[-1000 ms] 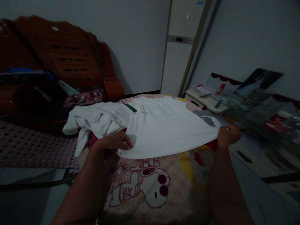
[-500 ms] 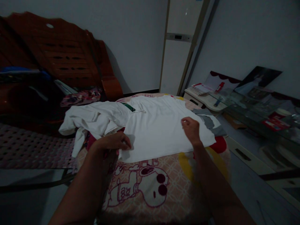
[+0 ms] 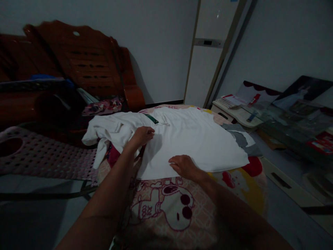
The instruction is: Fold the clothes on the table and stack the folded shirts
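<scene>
A white shirt (image 3: 192,139) lies spread flat, its lower hem towards me. Over its left side, by the bunched white garment (image 3: 110,128), is my left hand (image 3: 144,135), with fingers loosely bent and a shadow on the cloth beside it. Close to the hem, my right hand (image 3: 183,166) is low over the shirt, fingers reaching left and the thumb a little apart. No cloth shows pinched in either hand. Beneath everything is a pink patterned blanket (image 3: 203,211) with a cartoon dog on it.
A grey-and-white cloth (image 3: 240,139) lies at the right edge. A wooden chair (image 3: 91,66) and a woven pink seat (image 3: 65,158) stand on the left. To the right is a glass-topped cabinet (image 3: 291,125) with papers and a picture. A tall white cabinet-like unit (image 3: 205,73) stands behind.
My left hand has moved up and away from me along the shirt's left edge. My right hand has come left and down towards the hem, its fingers less curled. The view has turned slightly left.
</scene>
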The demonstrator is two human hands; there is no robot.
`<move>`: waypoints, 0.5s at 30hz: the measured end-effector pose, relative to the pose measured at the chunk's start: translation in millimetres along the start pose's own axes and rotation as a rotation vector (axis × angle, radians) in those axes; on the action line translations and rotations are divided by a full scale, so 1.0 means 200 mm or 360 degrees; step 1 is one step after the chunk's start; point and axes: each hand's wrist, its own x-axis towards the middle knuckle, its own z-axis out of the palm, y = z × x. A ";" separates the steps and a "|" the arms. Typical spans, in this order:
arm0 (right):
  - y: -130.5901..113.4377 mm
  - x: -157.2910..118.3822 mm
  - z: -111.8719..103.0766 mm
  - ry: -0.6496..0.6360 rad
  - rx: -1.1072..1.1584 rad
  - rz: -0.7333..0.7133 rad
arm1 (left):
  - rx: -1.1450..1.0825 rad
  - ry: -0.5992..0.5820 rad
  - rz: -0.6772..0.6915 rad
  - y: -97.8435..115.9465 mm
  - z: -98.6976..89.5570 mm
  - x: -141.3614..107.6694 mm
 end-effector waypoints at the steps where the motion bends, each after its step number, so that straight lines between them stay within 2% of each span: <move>1: -0.02 0.00 0.00 0.0009 0.0026 -0.0055 | 0.0033 0.0035 0.0014 0.00 0.02 0.02; 4: -0.11 0.02 0.03 -0.0009 0.0063 -0.0243 | 0.0055 0.0100 0.0032 -0.03 0.06 0.06; 7: -0.20 0.09 0.06 -0.0026 0.0047 -0.0399 | -0.0079 0.0146 0.0002 -0.09 0.10 0.04; 10: -0.29 0.19 0.09 -0.0084 -0.0006 -0.0439 | -0.0455 0.0143 -0.0070 -0.14 0.12 0.00; 15: -0.38 0.36 0.14 -0.0275 -0.0139 -0.0327 | -0.1231 0.0070 -0.0082 -0.18 0.11 -0.04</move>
